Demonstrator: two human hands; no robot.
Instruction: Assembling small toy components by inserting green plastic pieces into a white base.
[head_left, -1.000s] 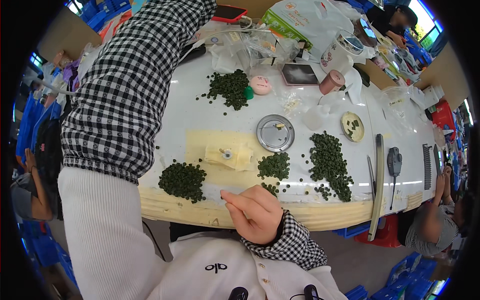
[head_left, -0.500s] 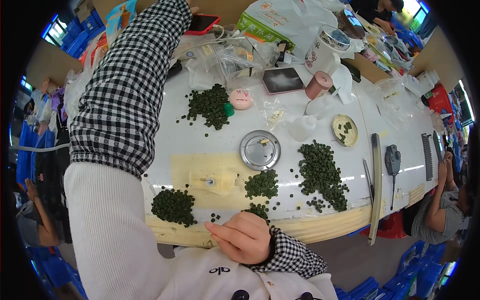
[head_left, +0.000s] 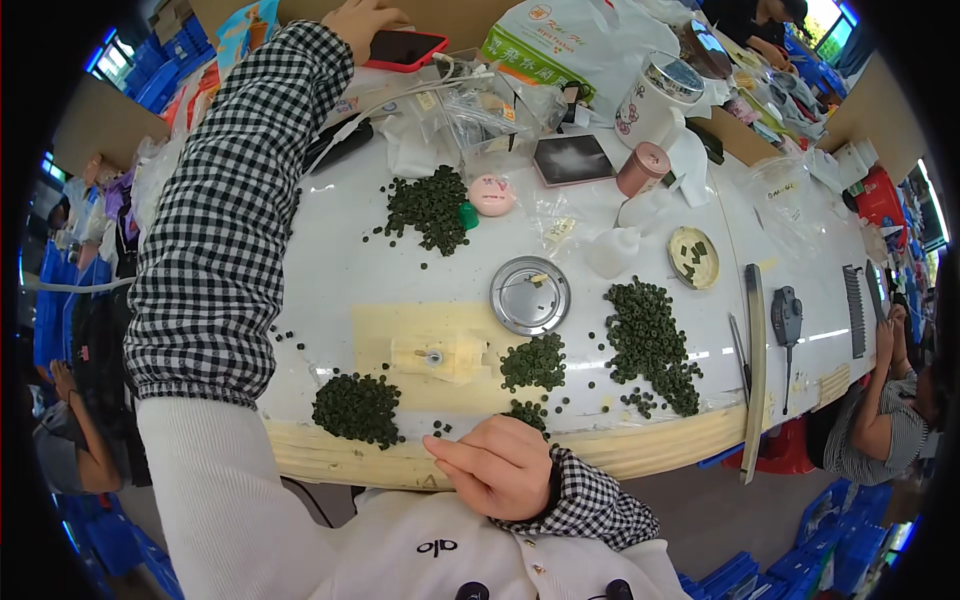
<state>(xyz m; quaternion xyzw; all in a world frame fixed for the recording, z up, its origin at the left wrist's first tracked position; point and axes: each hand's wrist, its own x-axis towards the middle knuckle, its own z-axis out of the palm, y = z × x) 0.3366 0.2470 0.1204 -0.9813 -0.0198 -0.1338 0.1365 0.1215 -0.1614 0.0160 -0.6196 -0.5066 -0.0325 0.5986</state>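
Where left hand (head_left: 362,26) extends, one red-edged phone (head_left: 405,48).

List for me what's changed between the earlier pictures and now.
The left hand, out of view at first, has come into sight beside the red-edged phone; its checkered sleeve has shifted left relative to the phone. Nothing is visibly taken hold of or let go. The right hand stays with fingers pinched at the table's front edge; the piles of small green rings look unchanged.
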